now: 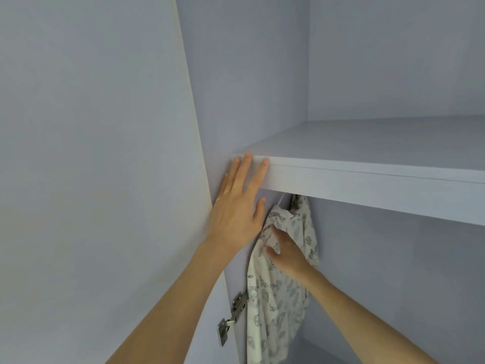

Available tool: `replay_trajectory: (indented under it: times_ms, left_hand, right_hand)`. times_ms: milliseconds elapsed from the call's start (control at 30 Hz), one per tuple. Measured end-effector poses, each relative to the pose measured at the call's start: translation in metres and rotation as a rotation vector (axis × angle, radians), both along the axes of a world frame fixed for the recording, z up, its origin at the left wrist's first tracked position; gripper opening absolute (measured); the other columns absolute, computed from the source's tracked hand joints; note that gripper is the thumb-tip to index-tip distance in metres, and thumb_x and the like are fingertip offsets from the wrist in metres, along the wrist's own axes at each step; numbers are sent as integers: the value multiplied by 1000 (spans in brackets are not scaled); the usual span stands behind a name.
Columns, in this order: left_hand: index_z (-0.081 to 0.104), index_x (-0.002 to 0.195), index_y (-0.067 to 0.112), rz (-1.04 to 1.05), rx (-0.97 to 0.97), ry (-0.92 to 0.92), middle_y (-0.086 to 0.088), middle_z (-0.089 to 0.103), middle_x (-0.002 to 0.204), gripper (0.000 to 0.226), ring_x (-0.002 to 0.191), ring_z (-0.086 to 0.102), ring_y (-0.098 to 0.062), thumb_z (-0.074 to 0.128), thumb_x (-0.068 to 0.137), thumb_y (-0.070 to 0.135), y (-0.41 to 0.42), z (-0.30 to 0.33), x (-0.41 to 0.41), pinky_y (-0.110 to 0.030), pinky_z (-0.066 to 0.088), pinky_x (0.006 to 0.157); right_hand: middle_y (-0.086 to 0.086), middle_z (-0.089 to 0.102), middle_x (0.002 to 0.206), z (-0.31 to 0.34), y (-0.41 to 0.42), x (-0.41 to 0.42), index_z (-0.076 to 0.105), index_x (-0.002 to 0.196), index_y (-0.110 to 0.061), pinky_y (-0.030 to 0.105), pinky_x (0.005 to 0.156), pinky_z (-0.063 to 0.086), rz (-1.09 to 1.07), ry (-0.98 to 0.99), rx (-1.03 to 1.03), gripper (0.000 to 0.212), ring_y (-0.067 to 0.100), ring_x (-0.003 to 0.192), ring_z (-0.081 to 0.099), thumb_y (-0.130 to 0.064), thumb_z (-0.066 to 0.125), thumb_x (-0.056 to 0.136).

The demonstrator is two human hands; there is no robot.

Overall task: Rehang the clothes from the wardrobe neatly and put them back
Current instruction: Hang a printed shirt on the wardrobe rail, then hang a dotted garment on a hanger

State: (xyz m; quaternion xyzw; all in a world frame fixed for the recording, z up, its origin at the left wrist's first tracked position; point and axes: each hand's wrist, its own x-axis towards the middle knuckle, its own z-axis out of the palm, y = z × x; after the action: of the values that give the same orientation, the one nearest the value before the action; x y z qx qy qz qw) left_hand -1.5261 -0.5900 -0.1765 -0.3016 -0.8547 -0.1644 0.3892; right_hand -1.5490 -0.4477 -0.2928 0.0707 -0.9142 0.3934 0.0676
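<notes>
A cream garment (275, 298) with a grey printed pattern hangs inside the wardrobe, just under the shelf (367, 179), near the left wall. A thin white hanger part (281, 198) shows above its collar; the rail is hidden behind the shelf. My left hand (236, 206) lies flat with straight fingers against the shelf's front edge and the wardrobe side. My right hand (286, 250) reaches in and touches the garment's upper part with fingers mostly extended; its fingertips are partly hidden by cloth folds.
The open wardrobe door (91, 153) fills the left side. A metal hinge (233, 316) sits on the door's inner edge below my left forearm. The back wall (393, 285) lies behind the garment.
</notes>
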Motion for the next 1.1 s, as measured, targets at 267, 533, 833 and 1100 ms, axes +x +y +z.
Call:
replay_trajectory:
  times_ms: [267,533,833,1100]
  left_hand:
    - [20,147,25,118,-192,-112,-8,24,152,56,141,13,-27,30,92,26,-16,-132,57,-49,20,111]
    - [31,143,23,361,-210,-327,-9,32,149,55,139,18,-29,33,89,29,-30,-218,161,-48,22,112]
    - [33,141,23,787,-69,-630,-13,41,143,61,134,30,-36,49,83,31,-84,-269,332,-51,28,103]
    - [37,137,22,1167,209,-756,-14,44,141,61,133,25,-31,52,78,29,-132,-289,482,-48,29,101]
  right_hand:
    - [-4,8,157,-36,26,72,5,149,-22,31,118,8,46,124,355,61,10,143,6,-40,33,99]
    - [-3,-6,157,-65,23,161,-6,148,-22,33,117,-1,226,25,525,60,11,144,-4,-39,27,101]
    - [-4,-8,157,-116,-29,240,-5,148,-25,36,115,-6,560,21,592,67,12,144,-8,-58,8,91]
    - [-5,3,157,-134,-139,343,1,148,-27,32,115,0,913,28,412,64,11,144,0,-43,36,97]
